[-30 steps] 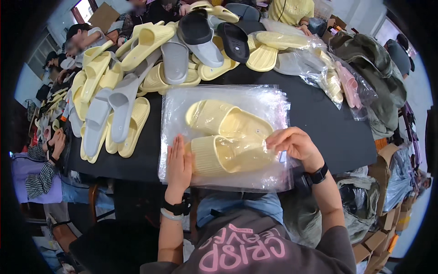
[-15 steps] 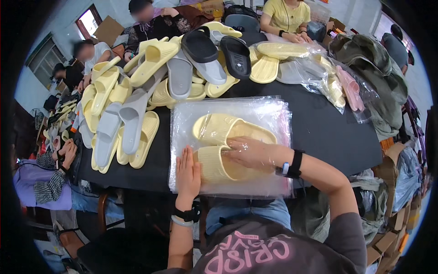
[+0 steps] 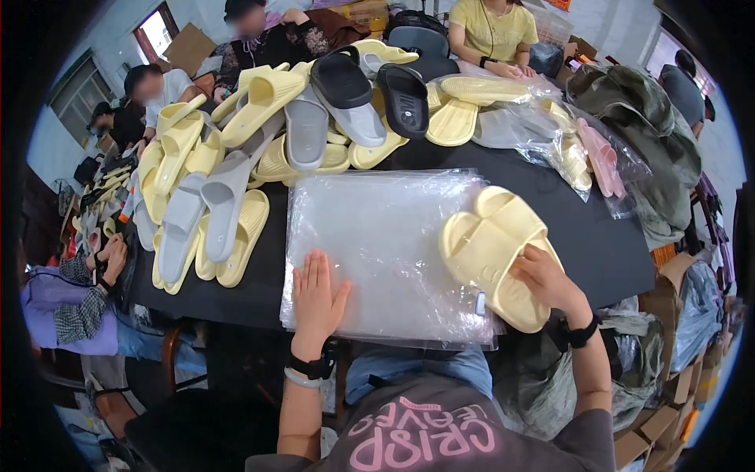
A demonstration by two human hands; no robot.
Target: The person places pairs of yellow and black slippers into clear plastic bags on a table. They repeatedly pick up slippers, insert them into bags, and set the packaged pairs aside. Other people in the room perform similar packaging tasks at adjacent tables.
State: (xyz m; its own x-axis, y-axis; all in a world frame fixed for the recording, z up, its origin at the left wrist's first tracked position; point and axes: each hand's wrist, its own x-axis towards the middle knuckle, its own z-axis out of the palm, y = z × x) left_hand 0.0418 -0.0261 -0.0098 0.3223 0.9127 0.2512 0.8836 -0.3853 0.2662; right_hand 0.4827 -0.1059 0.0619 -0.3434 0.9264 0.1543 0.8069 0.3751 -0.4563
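Observation:
My left hand [image 3: 317, 297] lies flat, fingers stretched, on the left part of a stack of clear plastic bags [image 3: 385, 244]. Over the stack's right edge is a pair of pale yellow slide slippers [image 3: 481, 250], tilted and side by side. My right hand [image 3: 543, 279] grips the pair at the foot openings, with fingers bent and partly hidden. Beyond the stack, a heap of loose slippers [image 3: 267, 98] holds yellow, grey and black ones. Several slippers in clear bags [image 3: 527, 122] lie at the far right of the heap.
The black table [image 3: 598, 259] curves around in front of me. A dark green sack [image 3: 629, 118] sits at its right end, and cardboard boxes [image 3: 668, 393] stand on the floor at right. People sit along the far and left sides; one wears a yellow shirt [image 3: 491, 31].
The yellow slippers have moved from the middle of the bag stack to its right edge, carried by my right hand. My left hand has stayed flat on the stack.

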